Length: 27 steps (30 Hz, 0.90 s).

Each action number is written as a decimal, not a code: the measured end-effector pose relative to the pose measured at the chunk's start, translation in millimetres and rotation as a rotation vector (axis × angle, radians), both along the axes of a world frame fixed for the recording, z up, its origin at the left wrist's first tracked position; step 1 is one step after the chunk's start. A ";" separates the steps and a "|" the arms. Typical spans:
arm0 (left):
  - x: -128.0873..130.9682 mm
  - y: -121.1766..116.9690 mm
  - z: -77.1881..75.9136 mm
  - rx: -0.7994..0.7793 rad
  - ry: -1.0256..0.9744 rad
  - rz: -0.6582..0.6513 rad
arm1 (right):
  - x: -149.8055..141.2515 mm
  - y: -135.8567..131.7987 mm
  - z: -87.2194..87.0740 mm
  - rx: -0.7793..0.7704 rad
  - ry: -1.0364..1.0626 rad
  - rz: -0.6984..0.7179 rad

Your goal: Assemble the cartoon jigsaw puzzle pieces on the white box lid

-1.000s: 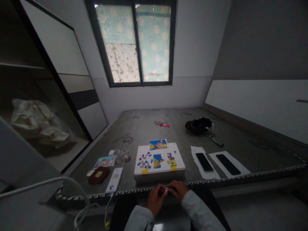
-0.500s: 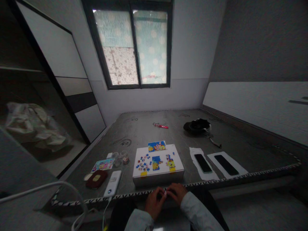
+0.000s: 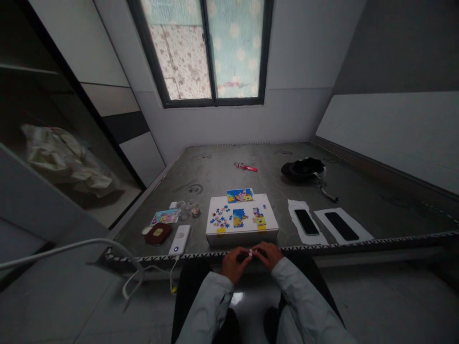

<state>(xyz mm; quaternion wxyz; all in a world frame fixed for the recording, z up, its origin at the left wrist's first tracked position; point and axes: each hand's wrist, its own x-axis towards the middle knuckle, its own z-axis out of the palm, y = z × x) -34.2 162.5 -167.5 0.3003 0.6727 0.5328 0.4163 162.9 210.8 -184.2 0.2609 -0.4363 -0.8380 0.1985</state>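
Note:
My left hand [image 3: 234,264] and my right hand [image 3: 268,254] meet above my lap, just in front of the bed's edge. Between their fingertips they pinch a small pinkish jigsaw puzzle piece [image 3: 250,253], maybe more than one. Beyond them lies a white box [image 3: 251,234] with loose blue puzzle pieces [image 3: 220,217] on its left part. Two joined patches sit on the same lid: a blue-and-yellow one [image 3: 238,218] in the middle and a yellow cartoon one [image 3: 259,218] at the right. A picture card [image 3: 240,195] rests at the box's far edge.
Left of the box are a white power bank [image 3: 180,240] with a cable, a brown pouch [image 3: 158,233], a colourful card [image 3: 165,217] and clear small containers [image 3: 189,209]. To the right lie two phones [image 3: 306,222] [image 3: 342,226] on white sheets. Farther back are a black cap [image 3: 303,169] and a red item [image 3: 247,167].
My view has tilted downward, so the scene sits higher and my lap shows more. Both hands stay together, and the pink piece between the fingertips shows more clearly. The things on the bed have not moved.

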 end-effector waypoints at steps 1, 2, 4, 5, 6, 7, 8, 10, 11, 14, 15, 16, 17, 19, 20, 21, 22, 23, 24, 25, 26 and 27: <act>-0.2 0.0 -0.1 0.003 -0.002 -0.001 | 0.0 0.0 0.6 0.004 0.002 -0.006; -0.4 0.1 -0.2 0.007 -0.002 -0.001 | 0.0 0.1 0.9 0.007 0.003 -0.010; -0.6 0.3 -0.4 0.016 0.003 0.001 | 0.2 0.7 0.7 0.008 0.003 -0.008; -0.7 0.4 -0.3 0.020 0.005 0.000 | 0.4 1.2 0.5 0.007 0.000 -0.002; -0.8 0.5 -0.1 0.023 0.005 -0.001 | 0.6 1.7 0.3 0.005 -0.003 0.006; -0.8 0.5 0.1 0.027 0.003 -0.003 | 0.8 2.2 0.1 0.003 -0.006 0.011; -0.7 0.5 0.3 0.028 0.001 -0.006 | 1.0 2.6 0.1 0.000 -0.009 0.014; -0.4 0.5 0.7 0.026 0.002 -0.006 | 1.1 2.8 0.3 -0.011 -0.014 0.014; -0.3 0.5 0.7 0.023 0.006 -0.004 | 1.1 2.6 0.5 -0.020 -0.016 0.012; 0.2 0.8 -0.6 0.015 0.024 0.013 | 0.9 1.7 0.0 -0.034 -0.015 0.003; 0.2 1.0 -1.3 0.016 0.028 0.019 | 0.8 1.4 -0.6 -0.033 -0.017 0.000; 0.1 1.2 -2.1 0.018 0.029 0.023 | 0.7 1.1 -1.4 -0.032 -0.022 -0.002; 0.0 1.5 -3.0 0.023 0.027 0.026 | 0.5 1.0 -2.2 -0.032 -0.027 -0.003; -0.4 2.1 -4.6 0.042 0.014 0.031 | -0.2 0.8 -4.0 -0.039 -0.044 0.001; -0.7 2.5 -5.3 0.056 0.007 0.032 | -0.7 0.7 -4.7 -0.045 -0.054 0.005; -1.1 2.9 -6.0 0.072 0.000 0.029 | -1.2 0.5 -5.2 -0.052 -0.067 0.011; -1.5 3.3 -6.6 0.088 -0.005 0.025 | -1.8 0.2 -5.4 -0.059 -0.082 0.020; -2.0 3.7 -7.1 0.102 -0.010 0.017 | -2.4 -0.2 -5.4 -0.064 -0.096 0.029; -2.5 4.1 -7.6 0.112 -0.015 0.004 | -2.9 -0.8 -5.3 -0.067 -0.105 0.039; -3.0 4.5 -7.9 0.118 -0.019 -0.011 | -3.2 -1.4 -5.1 -0.067 -0.107 0.048; -3.4 4.8 -8.2 0.120 -0.023 -0.025 | -3.4 -2.0 -4.9 -0.064 -0.102 0.055; -3.8 5.0 -8.3 0.117 -0.027 -0.035 | -3.4 -2.6 -4.7 -0.061 -0.092 0.062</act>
